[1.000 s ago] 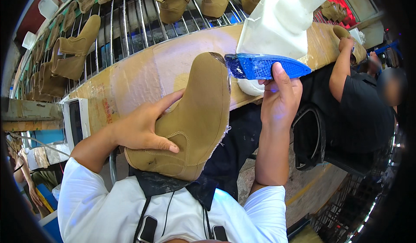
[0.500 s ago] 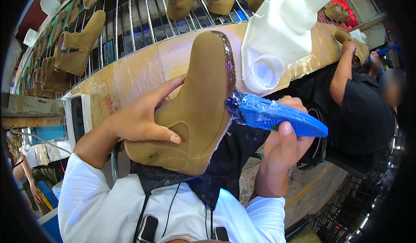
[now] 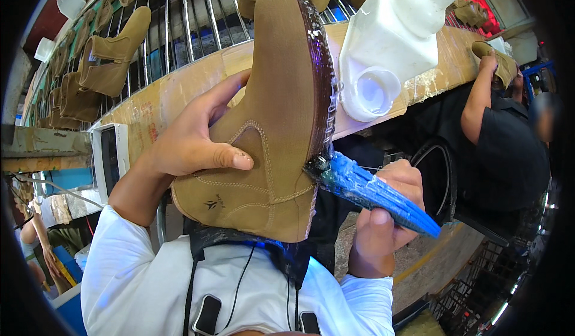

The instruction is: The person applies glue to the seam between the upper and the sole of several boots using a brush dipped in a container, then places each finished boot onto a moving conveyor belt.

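Observation:
A tan ankle boot (image 3: 281,96) is held up in front of me, toe away and its sole edge facing right. My left hand (image 3: 194,138) grips it around the ankle, thumb lying across the near side. Between the fingers and thumb of my right hand (image 3: 389,213) is a blue-handled brush (image 3: 371,189). Its dark, wet bristles touch the boot's lower edge toward the heel. Shiny brown wet coating runs along that edge from the toe to the brush. Beyond the brush stands a white plastic bottle (image 3: 389,36) with a spout and a round open cup at its near end.
A cardboard-covered bench edge (image 3: 150,120) curves across ahead of me. Behind it, a metal rod rack (image 3: 203,18) bears several tan boots (image 3: 114,54). At the right a co-worker in a black shirt (image 3: 509,150) handles another boot (image 3: 500,63).
The brush has slid along the boot's edge from mid-sole toward the heel, its handle tilting downward. The boot has shifted up and turned, showing more of the coated edge.

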Available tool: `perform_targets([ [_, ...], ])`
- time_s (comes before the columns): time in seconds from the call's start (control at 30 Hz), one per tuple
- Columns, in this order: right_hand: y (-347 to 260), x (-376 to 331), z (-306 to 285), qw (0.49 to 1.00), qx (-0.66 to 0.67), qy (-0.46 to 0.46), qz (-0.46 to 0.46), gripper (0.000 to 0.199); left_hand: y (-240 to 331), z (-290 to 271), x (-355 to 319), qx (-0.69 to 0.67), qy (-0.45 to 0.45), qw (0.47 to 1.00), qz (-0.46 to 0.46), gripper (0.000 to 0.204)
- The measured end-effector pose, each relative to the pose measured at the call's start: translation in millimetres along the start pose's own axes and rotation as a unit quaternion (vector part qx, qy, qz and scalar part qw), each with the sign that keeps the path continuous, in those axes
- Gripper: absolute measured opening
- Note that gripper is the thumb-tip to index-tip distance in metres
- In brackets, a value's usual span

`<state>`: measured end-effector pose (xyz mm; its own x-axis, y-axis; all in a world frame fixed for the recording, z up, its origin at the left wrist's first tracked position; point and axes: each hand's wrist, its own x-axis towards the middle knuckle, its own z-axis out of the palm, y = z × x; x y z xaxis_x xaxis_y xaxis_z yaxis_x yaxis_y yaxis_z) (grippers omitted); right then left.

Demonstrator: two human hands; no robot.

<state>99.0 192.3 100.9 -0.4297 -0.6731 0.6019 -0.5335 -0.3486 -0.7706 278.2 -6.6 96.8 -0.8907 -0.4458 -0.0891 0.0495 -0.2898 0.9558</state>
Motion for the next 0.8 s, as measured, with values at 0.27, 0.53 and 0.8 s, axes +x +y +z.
perform_targets([
  [0.27,-21,8,-5,0.994,-0.077,-0.074,-0.031,0.028,6,3,0,-0.035,0.031,0.999,-0.022,0.102],
  [0.53,-10,14,-11,0.997,-0.003,-0.069,0.017,0.027,-2,-5,-5,-0.014,0.049,0.998,-0.042,0.099],
  [0.8,-8,26,4,0.996,-0.064,-0.061,-0.031,0.025,-3,-3,-3,-0.003,0.031,0.999,-0.040,0.099],
])
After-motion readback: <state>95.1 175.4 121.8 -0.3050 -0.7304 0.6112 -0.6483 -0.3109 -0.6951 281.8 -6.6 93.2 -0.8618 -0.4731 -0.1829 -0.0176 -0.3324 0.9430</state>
